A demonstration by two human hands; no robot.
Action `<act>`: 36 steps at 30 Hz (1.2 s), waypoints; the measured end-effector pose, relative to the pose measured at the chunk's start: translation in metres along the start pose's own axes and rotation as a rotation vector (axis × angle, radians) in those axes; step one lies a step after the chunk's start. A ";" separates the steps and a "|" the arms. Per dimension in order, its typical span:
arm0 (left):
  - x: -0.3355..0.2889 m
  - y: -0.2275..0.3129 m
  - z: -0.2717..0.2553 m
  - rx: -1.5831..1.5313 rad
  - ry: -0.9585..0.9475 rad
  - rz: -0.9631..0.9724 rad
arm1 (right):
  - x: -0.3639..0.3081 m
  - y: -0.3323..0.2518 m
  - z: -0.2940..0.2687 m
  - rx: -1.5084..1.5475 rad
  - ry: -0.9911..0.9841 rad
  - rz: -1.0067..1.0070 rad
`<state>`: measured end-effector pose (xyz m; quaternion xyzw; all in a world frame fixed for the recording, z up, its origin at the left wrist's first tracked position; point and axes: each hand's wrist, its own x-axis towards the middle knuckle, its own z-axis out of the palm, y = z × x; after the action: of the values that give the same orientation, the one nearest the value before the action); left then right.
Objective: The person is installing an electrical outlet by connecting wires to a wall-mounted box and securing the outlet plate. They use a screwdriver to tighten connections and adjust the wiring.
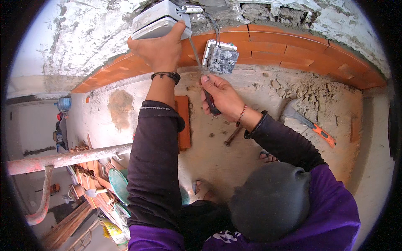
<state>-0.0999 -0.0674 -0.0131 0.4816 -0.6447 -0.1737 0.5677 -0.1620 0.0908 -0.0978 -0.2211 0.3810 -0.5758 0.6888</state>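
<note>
At the top of the head view, my left hand (161, 50) is wrapped around a white electrical box (155, 17) against the rough wall, its thumb on the box's near side. A gap runs between the box's two layers. My right hand (224, 94) grips a screwdriver (195, 52) by its dark handle. The long shaft points up and left, its tip at the box's lower right corner; whether it touches cannot be made out. Just above my right hand, a second box (222, 59), grey with dust, hangs from grey wires (217, 31) in front of the brick course.
Orange bricks (289, 50) line the wall's foot. On the dusty floor lie a hammer (312, 123) with an orange grip, a rusty bolt-like rod (233, 137) and a loose brick (183, 123). A pinkish metal pipe (71, 160) crosses at left, near planks (69, 226) and a green basin (118, 185).
</note>
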 end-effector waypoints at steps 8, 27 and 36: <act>0.002 0.006 -0.001 -0.049 -0.058 -0.032 | 0.008 0.014 -0.003 0.459 -0.166 0.108; -0.004 0.013 -0.001 -0.033 -0.060 -0.044 | -0.002 0.011 0.010 0.396 -0.050 0.135; -0.008 0.016 -0.001 -0.059 -0.035 -0.091 | -0.013 0.021 0.018 0.500 -0.120 0.062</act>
<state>-0.1066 -0.0529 -0.0044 0.4906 -0.6264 -0.2265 0.5618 -0.1355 0.1061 -0.0982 -0.0662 0.1918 -0.6165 0.7608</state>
